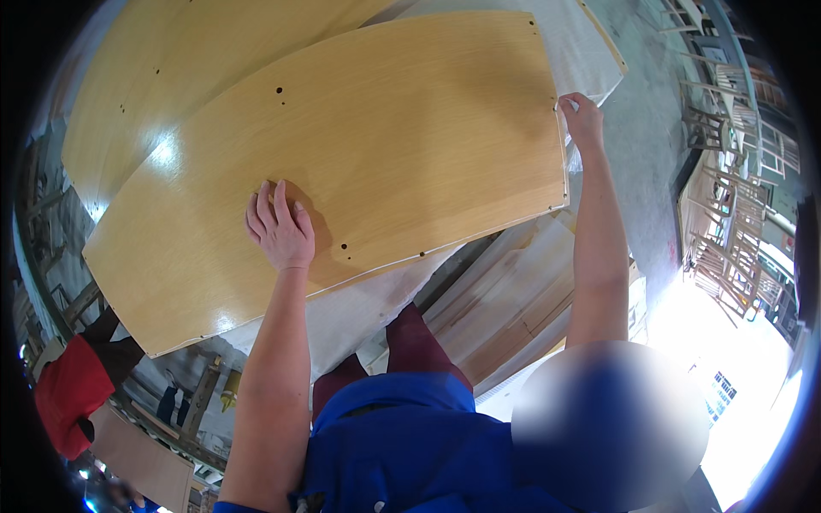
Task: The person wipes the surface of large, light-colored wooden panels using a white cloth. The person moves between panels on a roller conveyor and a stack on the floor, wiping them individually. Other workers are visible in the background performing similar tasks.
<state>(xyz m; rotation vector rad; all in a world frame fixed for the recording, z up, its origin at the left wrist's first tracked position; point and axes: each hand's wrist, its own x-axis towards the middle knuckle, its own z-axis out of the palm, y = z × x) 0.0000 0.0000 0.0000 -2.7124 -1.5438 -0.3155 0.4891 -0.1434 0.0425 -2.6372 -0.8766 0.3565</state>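
Observation:
A large light-wood panel with a glossy face and small dark holes lies flat before me. My left hand rests on its face, left of the middle, with its fingers apart. At the panel's right edge my right hand is closed in a pinch; whatever its fingertips hold is too small to make out. A thin whitish line runs along the right and near edges of the panel. Just below my right hand, some clear, crumpled film hangs by that edge.
Another wood panel lies partly under this one at the far left. Pale sheeting shows beneath them. Long boards lie near my legs. Wooden chair frames stand at the right. A person in red is at the lower left.

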